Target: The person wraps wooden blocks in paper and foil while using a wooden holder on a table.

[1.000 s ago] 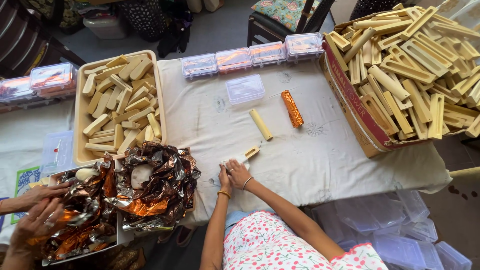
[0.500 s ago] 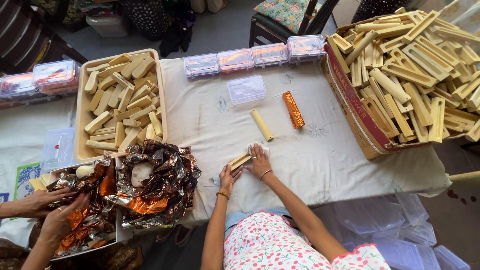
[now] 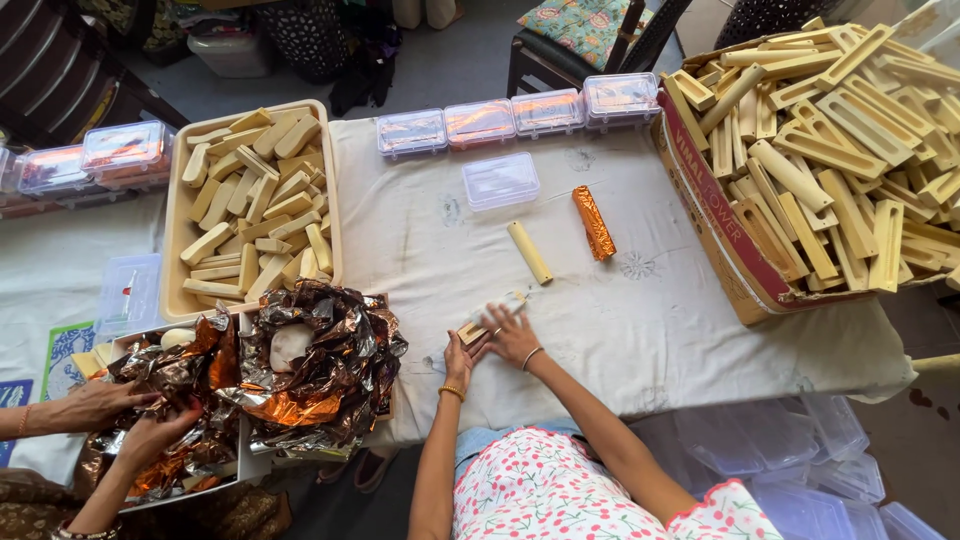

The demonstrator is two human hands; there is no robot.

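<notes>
A: What are the person's two hands doing at the lower middle of the frame?

B: Both rest on a pale cream stick half covered in clear wrap [image 3: 487,322], lying flat on the white cloth-covered table [image 3: 660,330]. The left hand [image 3: 460,358] pinches the near end of the stick with its fingers narrowed on it; the right hand [image 3: 512,335] lies over the far end, fingers spread flat and pressing down, probably to keep the wrap smooth against the stick.

A: Why work right at the table's near edge?

B: It looks like the closest flat spot to the body, so both forearms can reach without stretching.

A: What lies beyond the hands?

B: Towards the centre, a bare cream stick [image 3: 529,252] lies beside a stick wrapped in orange foil [image 3: 593,222], the two apart, with a clear plastic lidded box [image 3: 500,181] just above them. A row of similar filled boxes [image 3: 518,115] lines the far edge, seemingly set out of the working space.

A: And the supplies?

B: The beige tray of cream sticks [image 3: 176,250] sits at the upper left, and a cardboard carton heaped with long cream wooden pieces [image 3: 720,250] fills the upper right. Crumpled orange and silver foil sheets [image 3: 300,365] are piled at the lower left.

A: Is someone else there?

B: Yes, a co-worker's two hands [image 3: 130,420] dig into the foil at the lower left, well apart from the person's own.
</notes>
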